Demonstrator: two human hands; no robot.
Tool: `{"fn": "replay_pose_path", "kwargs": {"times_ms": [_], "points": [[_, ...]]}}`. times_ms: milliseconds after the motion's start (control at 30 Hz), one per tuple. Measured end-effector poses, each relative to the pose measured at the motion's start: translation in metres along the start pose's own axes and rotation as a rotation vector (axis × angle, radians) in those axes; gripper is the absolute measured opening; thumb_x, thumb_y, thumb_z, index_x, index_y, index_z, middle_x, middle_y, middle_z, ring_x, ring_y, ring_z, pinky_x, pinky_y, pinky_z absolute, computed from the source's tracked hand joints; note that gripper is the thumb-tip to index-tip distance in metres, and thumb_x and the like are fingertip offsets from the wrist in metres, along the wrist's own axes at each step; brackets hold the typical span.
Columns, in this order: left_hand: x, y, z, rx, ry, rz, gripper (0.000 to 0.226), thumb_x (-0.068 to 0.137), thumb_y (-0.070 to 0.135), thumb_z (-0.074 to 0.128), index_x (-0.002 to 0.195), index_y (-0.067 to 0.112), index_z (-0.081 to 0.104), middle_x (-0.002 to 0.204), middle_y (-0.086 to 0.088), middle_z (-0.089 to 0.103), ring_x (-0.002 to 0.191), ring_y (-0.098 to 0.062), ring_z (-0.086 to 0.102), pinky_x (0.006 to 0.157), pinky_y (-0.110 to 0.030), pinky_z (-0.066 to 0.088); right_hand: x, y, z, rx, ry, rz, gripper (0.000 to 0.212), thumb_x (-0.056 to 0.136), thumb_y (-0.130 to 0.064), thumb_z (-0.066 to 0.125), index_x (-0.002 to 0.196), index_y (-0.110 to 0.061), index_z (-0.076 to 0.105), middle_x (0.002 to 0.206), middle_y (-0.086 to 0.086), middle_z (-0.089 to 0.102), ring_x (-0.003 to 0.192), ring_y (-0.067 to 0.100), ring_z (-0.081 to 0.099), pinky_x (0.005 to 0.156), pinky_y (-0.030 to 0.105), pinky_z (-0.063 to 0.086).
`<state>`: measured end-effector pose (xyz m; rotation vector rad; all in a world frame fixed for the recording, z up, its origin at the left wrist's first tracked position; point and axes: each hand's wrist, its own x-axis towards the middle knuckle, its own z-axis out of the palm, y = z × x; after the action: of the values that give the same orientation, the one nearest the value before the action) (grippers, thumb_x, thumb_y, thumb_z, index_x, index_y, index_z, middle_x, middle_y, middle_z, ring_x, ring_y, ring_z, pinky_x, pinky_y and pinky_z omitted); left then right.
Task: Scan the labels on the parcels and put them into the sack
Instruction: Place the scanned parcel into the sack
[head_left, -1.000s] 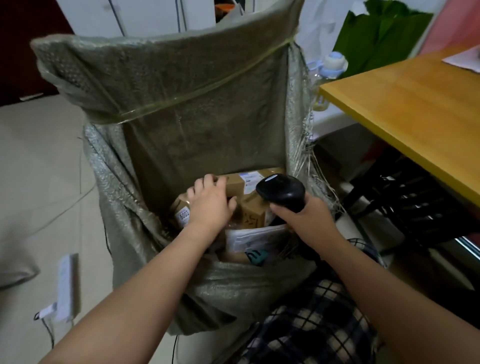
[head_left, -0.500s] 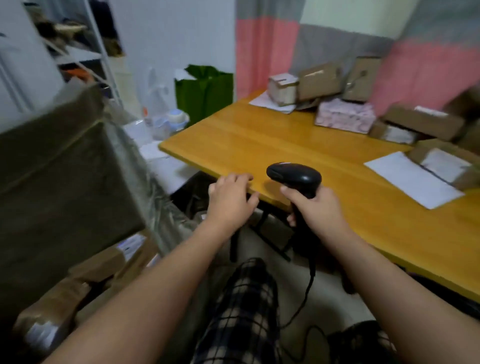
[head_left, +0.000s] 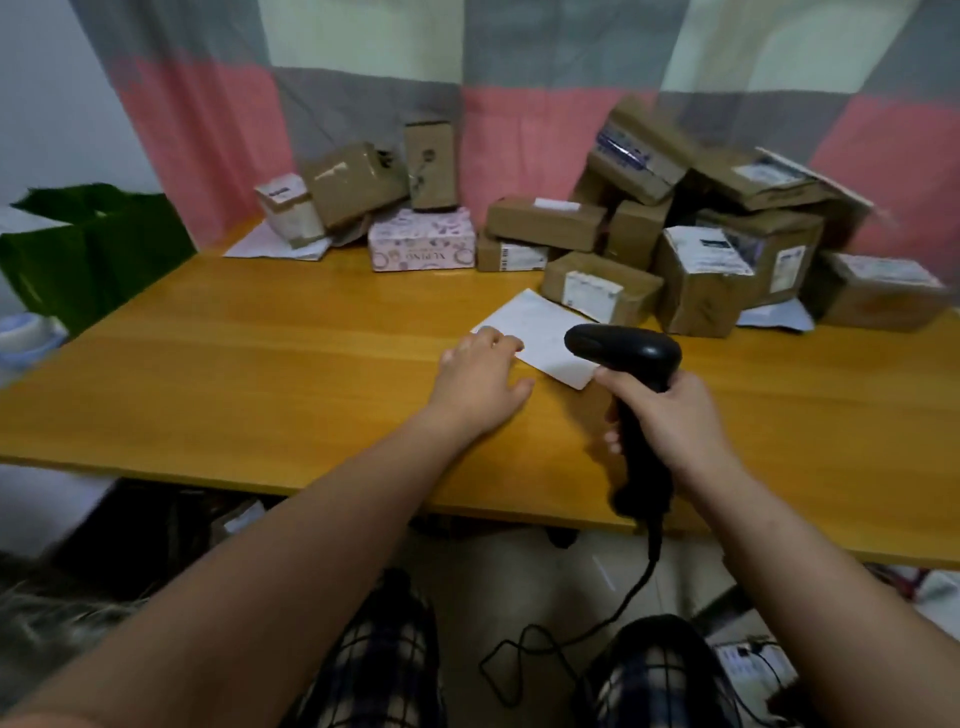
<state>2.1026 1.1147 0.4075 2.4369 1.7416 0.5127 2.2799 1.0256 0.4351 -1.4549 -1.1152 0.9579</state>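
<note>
Pink-and-grey curtain (head_left: 519, 130) hangs behind the wooden worktop (head_left: 260, 389), where cardboard parcels (head_left: 696, 275) sit heaped along the far edge. My left hand (head_left: 480, 379) lies with fingers relaxed, tips touching a white sheet (head_left: 540, 332). My right hand (head_left: 670, 415) has its fingers wrapped around the black scanner (head_left: 623, 351), held upright.

Left hand (head_left: 480, 374) is palm down over the wooden table (head_left: 260, 364), fingers relaxed, fingertips at the left edge of a flat white envelope (head_left: 540, 332). Right hand (head_left: 670, 415) grips the handle of a black barcode scanner (head_left: 623, 353), its head above the envelope's near corner. The scanner's cable (head_left: 631, 597) hangs below the table edge. Cardboard parcels (head_left: 696, 280) are piled along the far side, with a pink patterned box (head_left: 421, 240) among them.
</note>
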Motion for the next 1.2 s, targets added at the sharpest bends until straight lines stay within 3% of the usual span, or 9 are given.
{"fn": "replay_pose_path", "kwargs": {"times_ms": [133, 200, 367, 567, 700, 800, 933, 1033, 1200], "points": [[0.031, 0.024, 0.014, 0.008, -0.189, 0.142, 0.087, 0.079, 0.071, 0.054, 0.149, 0.027, 0.028, 0.160, 0.001, 0.016, 0.147, -0.021, 0.010, 0.117, -0.046, 0.010, 0.005, 0.003, -0.012, 0.016, 0.032, 0.001, 0.020, 0.082, -0.029, 0.074, 0.087, -0.012, 0.065, 0.054, 0.002, 0.062, 0.048, 0.023, 0.064, 0.047, 0.029, 0.053], [0.039, 0.029, 0.018, 0.063, -0.309, 0.136, 0.090, 0.075, 0.077, 0.051, 0.147, 0.026, 0.032, 0.155, -0.001, 0.031, 0.144, -0.022, 0.023, 0.117, -0.050, 0.007, 0.007, 0.003, -0.013, 0.004, 0.039, 0.001, 0.018, 0.082, -0.029, 0.074, 0.083, -0.013, 0.065, 0.053, 0.001, 0.063, 0.049, 0.024, 0.063, 0.049, 0.030, 0.054], [0.029, 0.029, 0.013, 0.250, -0.141, 0.133, 0.050, 0.087, 0.065, 0.045, 0.110, 0.024, 0.060, 0.106, -0.002, 0.065, 0.104, -0.023, 0.057, 0.103, -0.045, 0.023, 0.006, 0.004, -0.009, 0.011, 0.038, -0.008, 0.017, 0.082, -0.029, 0.074, 0.086, -0.015, 0.065, 0.054, 0.000, 0.063, 0.049, 0.023, 0.063, 0.049, 0.030, 0.053], [-0.021, -0.006, -0.009, 0.267, -0.062, 0.079, 0.019, 0.095, 0.023, 0.044, 0.100, 0.021, 0.062, 0.098, -0.003, 0.068, 0.098, -0.025, 0.059, 0.090, -0.036, 0.030, -0.012, -0.003, 0.027, 0.017, -0.048, -0.052, 0.017, 0.084, -0.028, 0.073, 0.085, -0.014, 0.065, 0.052, 0.000, 0.061, 0.048, 0.023, 0.063, 0.051, 0.032, 0.053], [-0.067, -0.051, -0.041, 0.042, 0.061, -0.038, 0.021, 0.098, 0.027, 0.047, 0.107, 0.017, 0.063, 0.102, -0.007, 0.068, 0.098, -0.030, 0.058, 0.076, -0.032, 0.030, -0.032, -0.012, 0.063, 0.035, -0.175, -0.100, 0.012, 0.083, -0.028, 0.074, 0.081, -0.019, 0.067, 0.059, 0.002, 0.066, 0.054, 0.020, 0.065, 0.055, 0.035, 0.055], [-0.104, -0.078, -0.073, -0.138, 0.289, -0.108, 0.017, 0.098, 0.028, 0.049, 0.100, 0.014, 0.060, 0.091, -0.009, 0.066, 0.085, -0.032, 0.058, 0.066, -0.033, 0.033, -0.045, -0.022, 0.087, 0.042, -0.200, -0.168, 0.008, 0.081, -0.029, 0.076, 0.082, -0.029, 0.068, 0.073, -0.007, 0.071, 0.070, 0.007, 0.066, 0.063, 0.024, 0.047], [-0.133, -0.094, -0.119, -0.421, 0.494, -0.169, 0.014, 0.098, 0.023, 0.052, 0.088, 0.014, 0.052, 0.072, 0.004, 0.055, 0.067, -0.015, 0.051, 0.054, -0.031, 0.028, -0.063, -0.036, 0.118, 0.195, -0.226, -0.210, 0.036, 0.078, -0.017, 0.078, 0.111, -0.025, 0.065, 0.097, -0.014, 0.068, 0.085, -0.007, 0.061, 0.067, 0.012, 0.044], [-0.143, -0.099, -0.143, -0.677, 0.485, -0.229, 0.009, 0.097, 0.021, 0.055, 0.088, 0.018, 0.054, 0.078, 0.003, 0.060, 0.067, -0.007, 0.054, 0.056, -0.021, 0.040, -0.070, -0.045, 0.139, 0.320, -0.289, -0.230, 0.037, 0.075, -0.001, 0.078, 0.103, -0.021, 0.066, 0.084, -0.016, 0.073, 0.079, -0.007, 0.066, 0.063, 0.008, 0.047], [-0.157, -0.118, -0.147, -0.993, 0.367, -0.321, 0.011, 0.097, 0.016, 0.054, 0.086, 0.018, 0.056, 0.077, -0.001, 0.067, 0.063, -0.006, 0.064, 0.061, -0.022, 0.050, -0.066, -0.044, 0.163, 0.329, -0.351, -0.145, 0.034, 0.075, 0.003, 0.075, 0.097, -0.023, 0.069, 0.090, -0.002, 0.076, 0.084, 0.012, 0.072, 0.070, 0.027, 0.057]]}}
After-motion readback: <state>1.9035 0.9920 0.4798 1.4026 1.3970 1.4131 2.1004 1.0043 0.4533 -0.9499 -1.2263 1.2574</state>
